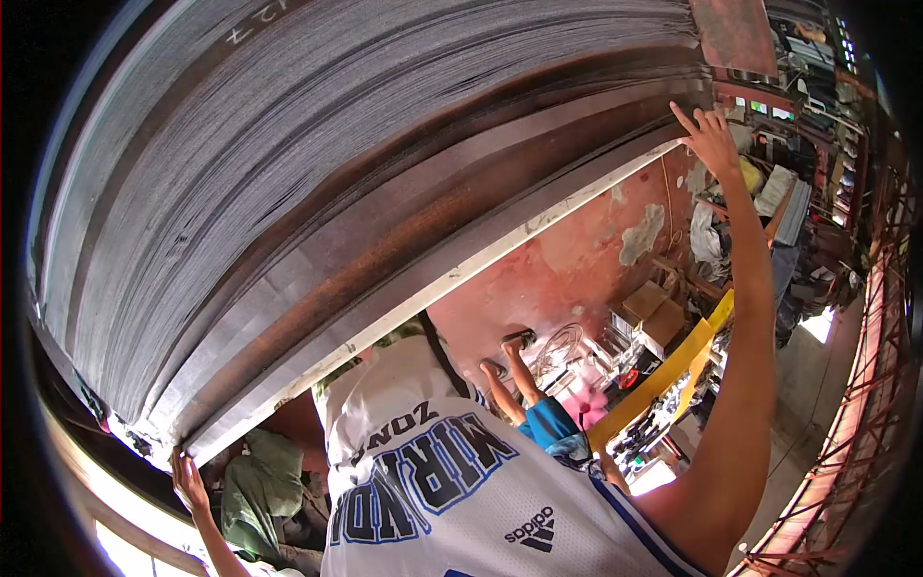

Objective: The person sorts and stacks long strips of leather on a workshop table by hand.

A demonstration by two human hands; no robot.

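A tall stack of thin dark metal sheets (288, 154) fills the upper left of the view. Along its near edge runs a long pale strip (461, 274). My right hand (710, 139) is at the strip's far right end, index finger stretched out over the sheets and the other fingers partly bent. At the lower left end, my left hand (190, 481) touches the sheet corner; its fingers point up against the edge, and whether they grip is hard to make out.
Another person's legs and blue shorts (553, 428) show below. A yellow beam (663, 370), a cardboard box (654, 313) and cluttered tools stand at the right. Green cloth (264, 486) hangs at the lower left. Behind is a worn red wall (567, 250).
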